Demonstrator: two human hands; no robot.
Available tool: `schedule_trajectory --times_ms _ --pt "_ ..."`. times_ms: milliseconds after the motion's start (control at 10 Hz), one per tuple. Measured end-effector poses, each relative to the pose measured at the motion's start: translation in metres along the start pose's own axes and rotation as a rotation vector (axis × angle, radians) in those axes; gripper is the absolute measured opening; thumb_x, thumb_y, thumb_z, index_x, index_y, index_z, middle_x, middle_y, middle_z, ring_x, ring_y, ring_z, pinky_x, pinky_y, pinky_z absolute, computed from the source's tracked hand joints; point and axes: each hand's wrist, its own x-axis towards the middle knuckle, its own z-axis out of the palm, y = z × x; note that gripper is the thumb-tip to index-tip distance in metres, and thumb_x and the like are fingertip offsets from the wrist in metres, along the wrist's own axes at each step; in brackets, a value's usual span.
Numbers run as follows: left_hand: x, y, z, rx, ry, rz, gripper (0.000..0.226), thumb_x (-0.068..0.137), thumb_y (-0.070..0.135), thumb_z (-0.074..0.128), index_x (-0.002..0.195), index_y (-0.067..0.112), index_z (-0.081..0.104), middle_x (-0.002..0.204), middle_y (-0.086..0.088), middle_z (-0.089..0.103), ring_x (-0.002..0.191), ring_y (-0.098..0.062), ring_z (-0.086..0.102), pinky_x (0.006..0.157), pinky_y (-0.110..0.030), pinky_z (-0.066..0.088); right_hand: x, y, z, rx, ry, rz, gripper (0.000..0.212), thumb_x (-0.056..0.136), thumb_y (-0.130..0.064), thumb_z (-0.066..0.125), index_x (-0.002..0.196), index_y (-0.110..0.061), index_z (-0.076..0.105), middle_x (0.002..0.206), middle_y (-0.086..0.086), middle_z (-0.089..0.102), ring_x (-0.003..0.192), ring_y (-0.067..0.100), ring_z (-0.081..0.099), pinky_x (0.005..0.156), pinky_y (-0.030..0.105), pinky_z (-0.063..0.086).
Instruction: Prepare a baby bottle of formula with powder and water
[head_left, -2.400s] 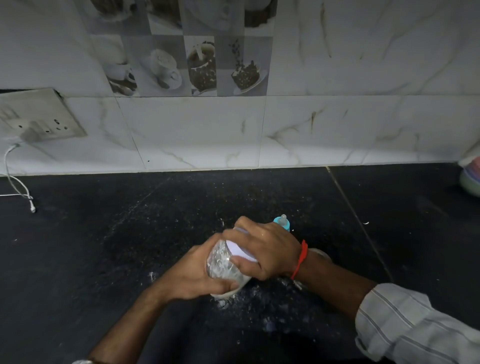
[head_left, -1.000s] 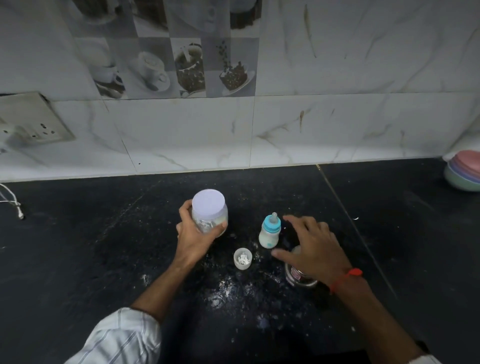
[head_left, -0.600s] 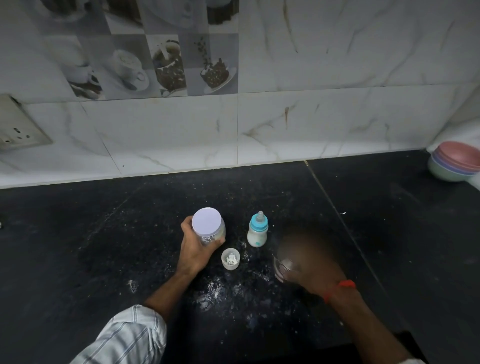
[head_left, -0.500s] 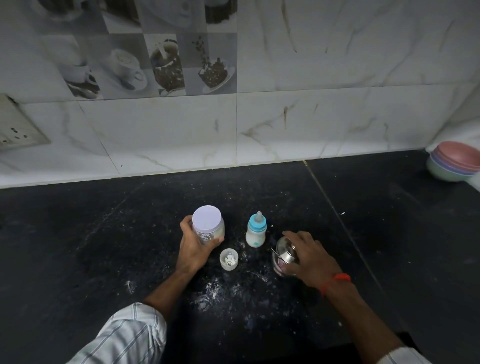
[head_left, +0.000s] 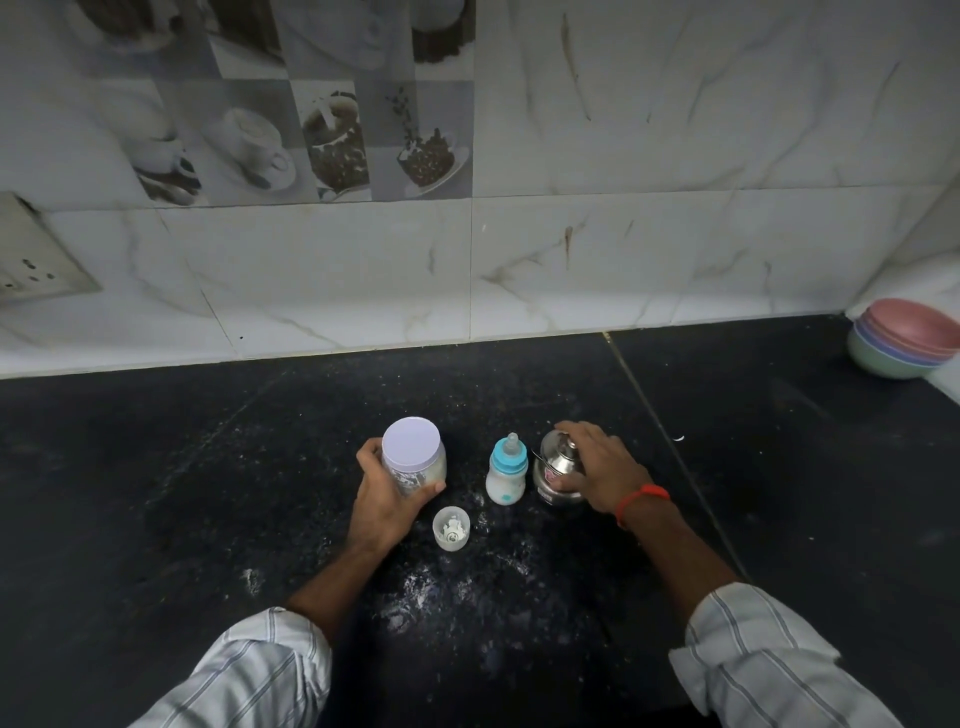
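left hand (head_left: 387, 499): grip wrapped around the powder jar (head_left: 414, 461), lid on, upright on the table (head_left: 156, 493)
right hand (head_left: 597, 470): grip closed over the steel container (head_left: 557, 470)
baby bottle (head_left: 507, 472): upright between jar and container
small cap (head_left: 451, 528): near the bottle, beside spilled powder (head_left: 441, 587)
bowls (head_left: 904, 345): stacked, far right

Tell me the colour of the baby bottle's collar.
Turquoise blue, on the baby bottle, seen in the head view.
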Motion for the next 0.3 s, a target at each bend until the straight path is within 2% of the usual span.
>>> schedule_trajectory --times_ms 100,200,300 --pt "-0.005 0.005 -0.007 -0.009 -0.052 -0.004 0.115 0.066 0.036 0.099 0.147 0.019 0.018 0.152 -0.008 0.047 0.137 -0.03 0.053 0.107 -0.04 0.049 0.0 0.001 -0.001 -0.006 -0.016 0.015 0.085 0.088 -0.038 0.076 0.157 -0.034 0.027 0.165 -0.005 0.029 0.141 0.031 0.036 0.114 0.049 0.039" --pt "-0.009 0.0 -0.011 -0.009 -0.043 0.01 0.14 0.052 0.069 0.092 0.157 0.029 0.007 0.166 -0.002 0.033 0.149 -0.031 0.042 0.12 -0.053 0.039 -0.002 0.006 -0.001 -0.101 0.015 0.023 0.094 0.086 -0.059 0.07 0.16 -0.037 0.017 0.171 -0.006 0.01 0.144 0.036 0.028 0.116 0.053 0.034" --pt "-0.015 0.011 -0.019 0.203 0.065 0.148 0.135 0.062 0.084 0.075 0.162 0.023 0.008 0.176 0.0 0.002 0.163 -0.027 0.009 0.129 -0.061 0.011 -0.006 0.001 -0.014 -0.208 0.17 0.011 0.098 0.085 -0.075 0.058 0.162 -0.038 0.01 0.173 -0.005 -0.004 0.147 0.041 0.024 0.117 0.055 0.029"
